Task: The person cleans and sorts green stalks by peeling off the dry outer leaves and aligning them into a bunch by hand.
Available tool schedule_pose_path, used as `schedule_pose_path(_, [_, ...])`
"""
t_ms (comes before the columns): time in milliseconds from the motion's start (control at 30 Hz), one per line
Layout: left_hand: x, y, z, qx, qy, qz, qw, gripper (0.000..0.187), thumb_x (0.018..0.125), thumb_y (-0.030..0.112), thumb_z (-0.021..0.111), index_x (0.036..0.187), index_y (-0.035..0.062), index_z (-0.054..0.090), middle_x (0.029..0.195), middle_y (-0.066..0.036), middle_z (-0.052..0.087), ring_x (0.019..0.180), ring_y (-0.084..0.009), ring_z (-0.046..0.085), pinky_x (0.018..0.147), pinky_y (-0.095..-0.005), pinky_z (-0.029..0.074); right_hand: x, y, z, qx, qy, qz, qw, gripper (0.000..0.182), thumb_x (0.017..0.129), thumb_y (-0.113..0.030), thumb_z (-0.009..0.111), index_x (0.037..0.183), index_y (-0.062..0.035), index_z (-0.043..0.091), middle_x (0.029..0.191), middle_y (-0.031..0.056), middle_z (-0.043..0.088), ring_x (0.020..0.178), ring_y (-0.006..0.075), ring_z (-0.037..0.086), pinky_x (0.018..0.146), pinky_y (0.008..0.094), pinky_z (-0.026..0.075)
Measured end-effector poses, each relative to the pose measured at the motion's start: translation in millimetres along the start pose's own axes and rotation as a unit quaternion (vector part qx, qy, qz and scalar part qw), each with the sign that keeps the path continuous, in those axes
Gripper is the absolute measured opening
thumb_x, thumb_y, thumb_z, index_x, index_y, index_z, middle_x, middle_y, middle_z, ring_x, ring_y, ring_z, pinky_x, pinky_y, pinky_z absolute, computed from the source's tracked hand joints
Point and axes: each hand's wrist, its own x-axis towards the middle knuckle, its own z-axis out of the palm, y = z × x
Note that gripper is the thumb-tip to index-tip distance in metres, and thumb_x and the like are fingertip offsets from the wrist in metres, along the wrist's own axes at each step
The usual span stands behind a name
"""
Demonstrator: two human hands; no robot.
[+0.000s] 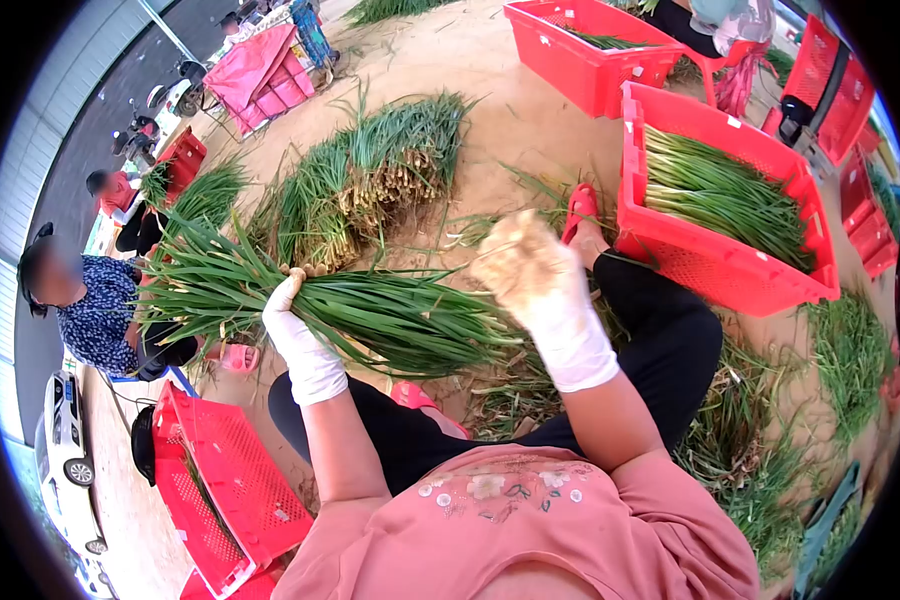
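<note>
My left hand (295, 325), in a soiled white glove, is closed round a bunch of long green leafy stalks (400, 315) in front of me. The leaves spread out on both sides of the grip. My right hand (535, 275), also gloved, is raised to the right of the bunch and smeared by motion; its fingers cannot be made out. Beyond the bunch, a large heap of green stalks (370, 175) lies on the sandy ground with its pale root ends showing.
A red crate (735, 275) of green stalks stands at the right, with another red crate (580, 65) behind it. One more red crate (225, 470) is at the lower left. A seated person (95, 310) is at the left. Loose leaves (735, 450) lie at my right.
</note>
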Motion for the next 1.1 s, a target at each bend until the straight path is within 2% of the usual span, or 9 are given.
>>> schedule_pose_path(33, [3.7, -0.8, -1.0, -0.016, 0.001, 0.004, 1.000, 0.010, 0.073, 0.006, 0.059, 0.082, 0.0020, 0.059, 0.078, -0.010, 0.062, 0.076, -0.0234, 0.059, 0.081, -0.0374, 0.048, -9.4, -18.1, 21.5, -0.038, 0.085, -0.063, 0.994, 0.018, 0.086, -0.026, 0.055, 0.078, -0.0102, 0.057, 0.072, 0.0008, 0.055, 0.062, 0.0144, 0.050, 0.064, 0.0291, 0.042])
schedule_pose_path(233, [22.1, 9.5, -7.3, -0.053, 0.028, 0.022, 0.998, 0.009, 0.074, 0.007, 0.058, 0.081, 0.0014, 0.057, 0.081, -0.010, 0.060, 0.077, -0.0223, 0.058, 0.082, -0.0356, 0.046, -45.1, -117.1, -28.9, -0.095, -0.271, -0.151, 0.946, 0.024, 0.089, -0.033, 0.048, 0.076, -0.0137, 0.053, 0.067, 0.0000, 0.050, 0.068, 0.0143, 0.047, 0.071, 0.0348, 0.040])
schedule_pose_path(267, [24.8, 13.9, -8.2, -0.050, 0.021, 0.026, 0.998, 0.009, 0.075, 0.007, 0.058, 0.081, 0.0017, 0.056, 0.081, -0.010, 0.060, 0.078, -0.0219, 0.058, 0.084, -0.0359, 0.046, -48.8, -112.4, -48.4, -0.302, -0.054, -0.143, 0.941, 0.022, 0.086, -0.033, 0.052, 0.086, -0.0116, 0.057, 0.077, 0.0017, 0.056, 0.073, 0.0178, 0.052, 0.072, 0.0361, 0.042])
schedule_pose_path(300, [28.7, 19.2, -11.6, -0.047, 0.013, 0.031, 0.998, 0.008, 0.075, 0.007, 0.057, 0.081, 0.0020, 0.056, 0.080, -0.010, 0.060, 0.078, -0.0214, 0.058, 0.085, -0.0362, 0.045, -52.6, -107.6, -67.8, -0.461, 0.135, -0.046, 0.876, 0.027, 0.083, -0.033, 0.056, 0.095, -0.0095, 0.060, 0.087, 0.0033, 0.062, 0.079, 0.0212, 0.058, 0.074, 0.0375, 0.044])
schedule_pose_path(367, [38.9, 25.9, -16.1, -0.058, -0.003, 0.050, 0.997, 0.004, 0.077, 0.007, 0.055, 0.078, 0.0034, 0.056, 0.076, -0.008, 0.059, 0.078, -0.0190, 0.057, 0.086, -0.0377, 0.045, -59.2, -80.4, -111.5, -0.864, 0.251, 0.114, 0.421, 0.034, 0.077, -0.026, 0.061, 0.094, 0.0033, 0.063, 0.083, 0.0093, 0.065, 0.082, 0.0225, 0.061, 0.075, 0.0300, 0.046])
schedule_pose_path(467, [36.3, 35.5, -6.4, -0.050, -0.012, 0.069, 0.996, 0.005, 0.077, 0.008, 0.055, 0.078, 0.0036, 0.056, 0.076, -0.007, 0.058, 0.078, -0.0189, 0.057, 0.087, -0.0390, 0.044, -57.2, -25.6, -123.1, -0.635, 0.164, 0.132, 0.743, 0.040, 0.075, -0.026, 0.066, 0.101, 0.0043, 0.061, 0.095, 0.0119, 0.064, 0.089, 0.0171, 0.059, 0.082, 0.0289, 0.043])
schedule_pose_path(533, [30.8, 42.4, 0.1, -0.049, -0.023, 0.058, 0.997, 0.005, 0.078, 0.009, 0.056, 0.078, 0.0035, 0.056, 0.076, -0.007, 0.059, 0.079, -0.0191, 0.057, 0.088, -0.0389, 0.044, -45.1, 1.8, -131.6, -0.708, 0.122, 0.102, 0.688, 0.053, 0.075, -0.025, 0.066, 0.116, 0.0043, 0.051, 0.109, 0.0128, 0.059, 0.099, 0.0180, 0.055, 0.087, 0.0279, 0.040])
schedule_pose_path(633, [32.8, 44.2, 5.9, -0.076, -0.037, 0.044, 0.995, 0.006, 0.078, 0.009, 0.057, 0.079, 0.0030, 0.058, 0.079, -0.007, 0.059, 0.081, -0.0202, 0.057, 0.086, -0.0369, 0.044, -27.7, 18.7, -132.8, -0.395, 0.162, 0.084, 0.900, 0.039, 0.079, -0.018, 0.065, 0.111, 0.0009, 0.054, 0.104, 0.0091, 0.060, 0.093, 0.0147, 0.056, 0.081, 0.0269, 0.044])
schedule_pose_path(1100, [28.6, 20.4, -1.9, 0.004, 0.044, -0.045, 0.998, 0.012, 0.081, 0.012, 0.056, 0.088, 0.0029, 0.055, 0.080, -0.008, 0.058, 0.072, -0.0178, 0.056, 0.069, -0.0286, 0.047, -36.0, 11.6, -180.1, -0.145, 0.287, 0.154, 0.934, 0.030, 0.080, -0.031, 0.063, 0.098, -0.0075, 0.059, 0.098, 0.0062, 0.061, 0.089, 0.0206, 0.058, 0.074, 0.0366, 0.048])
